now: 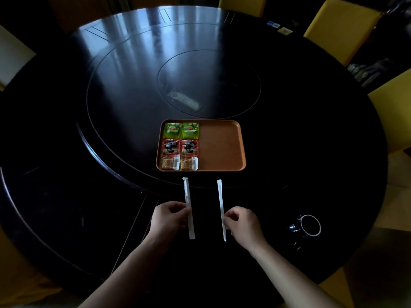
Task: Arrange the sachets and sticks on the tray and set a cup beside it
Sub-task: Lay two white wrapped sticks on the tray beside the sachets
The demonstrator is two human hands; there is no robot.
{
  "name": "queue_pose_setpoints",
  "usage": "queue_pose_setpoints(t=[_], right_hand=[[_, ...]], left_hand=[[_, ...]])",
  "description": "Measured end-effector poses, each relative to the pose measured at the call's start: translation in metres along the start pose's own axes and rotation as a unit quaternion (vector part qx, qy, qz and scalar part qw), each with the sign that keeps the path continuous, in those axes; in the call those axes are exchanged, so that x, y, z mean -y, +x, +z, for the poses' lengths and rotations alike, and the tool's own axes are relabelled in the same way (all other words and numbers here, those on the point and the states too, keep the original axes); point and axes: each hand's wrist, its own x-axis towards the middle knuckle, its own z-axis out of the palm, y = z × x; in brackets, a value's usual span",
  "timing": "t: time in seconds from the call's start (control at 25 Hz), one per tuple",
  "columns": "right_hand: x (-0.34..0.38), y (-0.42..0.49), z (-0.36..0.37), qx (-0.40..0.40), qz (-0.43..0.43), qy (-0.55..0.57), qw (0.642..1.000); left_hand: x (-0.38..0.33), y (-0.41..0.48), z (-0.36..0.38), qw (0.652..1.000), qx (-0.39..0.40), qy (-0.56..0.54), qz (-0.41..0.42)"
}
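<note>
Left hand (pixel 170 216) pinched one white paper-wrapped stick (pixel 188 207) | right hand (pixel 242 223) pinched second wrapped stick (pixel 221 210), both sticks short of tray | dark cup (pixel 310 225) stood on round black table (pixel 66 196), right of hands | orange tray (pixel 222 143) beyond held six sachets (pixel 180 146) in left half: biscuit-coloured, red Nescafé, green Lipton pairs

The right half of the tray (pixel 222 143) lies bare, open to a reach from the near side, while its left half is filled by six sachets (pixel 180 146) in two columns. Between tray and hands the dark table (pixel 111 134) is clear. To the right, well apart from the tray, a dark cup (pixel 309 225) stands on the table
</note>
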Motion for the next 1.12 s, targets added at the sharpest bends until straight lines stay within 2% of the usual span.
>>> queue_pose_setpoints(t=[0.44,0.56,0.76,0.88,1.12], right_hand=[[0.032,0.083,-0.044,-0.052,0.019,0.010,0.998],[0.044,0.107,-0.050,-0.060,0.002,0.002,0.998],[0.068,0.152,-0.062,-0.114,-0.024,-0.046,0.992],[0.077,0.175,-0.063,-0.144,-0.010,-0.098,0.985],[0.090,0.197,-0.054,-0.139,0.031,-0.180,0.973]], left_hand=[[-0.079,0.079,0.028,0.994,-0.034,0.075,0.072],[-0.100,0.106,0.043,0.991,-0.039,0.099,0.086],[-0.120,0.140,0.066,0.968,-0.088,0.202,0.120],[-0.124,0.154,0.078,0.954,-0.088,0.261,0.121],[-0.119,0.174,0.097,0.934,-0.092,0.321,0.127]])
